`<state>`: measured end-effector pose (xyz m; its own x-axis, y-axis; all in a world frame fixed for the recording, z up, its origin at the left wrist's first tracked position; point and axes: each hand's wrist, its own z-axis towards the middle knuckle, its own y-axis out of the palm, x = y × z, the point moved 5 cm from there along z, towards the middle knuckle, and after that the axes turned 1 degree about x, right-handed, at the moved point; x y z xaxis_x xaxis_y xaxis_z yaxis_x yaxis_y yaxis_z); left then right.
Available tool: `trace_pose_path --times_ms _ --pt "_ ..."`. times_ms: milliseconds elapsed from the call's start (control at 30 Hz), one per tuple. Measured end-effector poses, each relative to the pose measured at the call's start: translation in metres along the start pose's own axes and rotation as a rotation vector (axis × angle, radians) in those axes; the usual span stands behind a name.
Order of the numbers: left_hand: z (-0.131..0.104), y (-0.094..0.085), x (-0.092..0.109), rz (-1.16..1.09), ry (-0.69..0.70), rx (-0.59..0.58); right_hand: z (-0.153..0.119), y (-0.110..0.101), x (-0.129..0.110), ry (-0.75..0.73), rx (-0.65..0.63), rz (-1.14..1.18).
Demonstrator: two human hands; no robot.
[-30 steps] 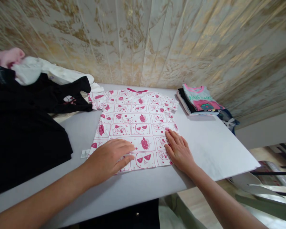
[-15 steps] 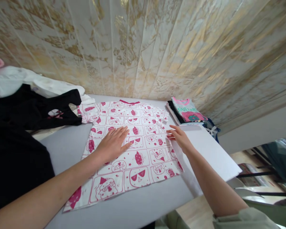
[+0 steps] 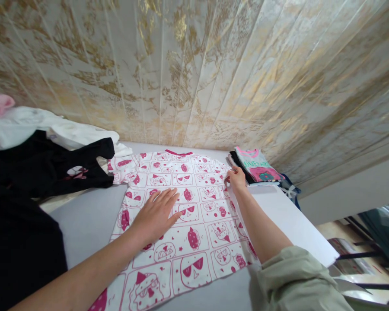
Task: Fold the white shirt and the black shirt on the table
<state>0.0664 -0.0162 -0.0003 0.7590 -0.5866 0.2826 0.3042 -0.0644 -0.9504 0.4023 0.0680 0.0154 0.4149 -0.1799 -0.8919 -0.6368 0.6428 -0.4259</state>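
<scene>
A white shirt (image 3: 194,194) with pink cartoon prints lies spread out on the grey table (image 3: 84,220), its pink collar toward the wall. On the shirt's middle left rests my left hand (image 3: 157,214), flat with its fingers apart. My right hand (image 3: 236,179) is at the right sleeve, fingers closed together on the sleeve's edge. The fingertips are partly hidden behind the hand.
Black clothing (image 3: 22,216) and white clothing (image 3: 68,129) lie at the left. A folded stack (image 3: 259,166) stands at the back right, near a white board (image 3: 285,211). A patterned wall (image 3: 181,77) rises behind the table.
My right hand has moved from beside the shirt's right side up to the right sleeve, and its fingers have closed. My left hand stays flat on the shirt. The view has tilted upward slightly.
</scene>
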Motion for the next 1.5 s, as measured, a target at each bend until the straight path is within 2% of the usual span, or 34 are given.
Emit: trace_pose_path --times_ms 100,167,267,300,367,467,567,633,733,867,967,1133,1300,1500 --pt "0.001 -0.001 0.001 -0.01 -0.012 -0.03 -0.018 0.003 -0.032 -0.484 0.032 -0.275" --pt "0.0 -0.002 0.001 -0.015 -0.016 -0.028 -0.041 0.017 -0.048 -0.756 -0.075 -0.459" --pt "0.0 -0.003 0.001 -0.017 -0.014 -0.006 -0.07 0.037 -0.055 -0.918 -0.323 -0.613" --pt "0.0 -0.003 0.001 -0.017 -0.014 -0.005 -0.076 0.041 -0.055 -0.924 -0.369 -0.62" --pt "0.0 -0.001 0.0 -0.015 -0.016 -0.006 -0.076 0.04 -0.053 -0.873 -0.37 -0.571" --pt "0.0 0.0 0.0 -0.02 -0.017 -0.003 -0.057 0.03 -0.049 -0.731 -0.266 -0.467" --pt "0.001 0.001 0.0 -0.021 -0.023 -0.012 -0.03 0.027 -0.053 -0.65 -0.175 -0.485" --pt "0.001 0.002 0.0 -0.017 -0.024 -0.021 -0.014 0.033 -0.061 -0.625 -0.149 -0.542" --pt "0.001 0.002 0.0 -0.01 -0.024 -0.014 -0.002 0.056 -0.072 -0.6 -0.177 -0.623" --pt "0.0 0.001 0.001 -0.003 -0.018 0.005 -0.012 0.092 -0.061 -0.54 -0.307 -0.756" --pt "0.0 0.0 0.001 0.002 -0.009 0.009 -0.025 0.105 -0.042 -0.507 -0.374 -0.861" --pt "0.0 0.0 0.001 -0.013 -0.021 -0.002 -0.031 0.105 -0.032 -0.511 -0.426 -0.937" --pt "-0.002 -0.003 0.005 -0.006 -0.028 -0.027 -0.03 0.104 -0.034 -0.524 -0.414 -0.945" --pt "-0.006 -0.007 0.008 -0.029 -0.011 -0.042 -0.029 0.096 -0.024 -0.522 -0.415 -0.929"
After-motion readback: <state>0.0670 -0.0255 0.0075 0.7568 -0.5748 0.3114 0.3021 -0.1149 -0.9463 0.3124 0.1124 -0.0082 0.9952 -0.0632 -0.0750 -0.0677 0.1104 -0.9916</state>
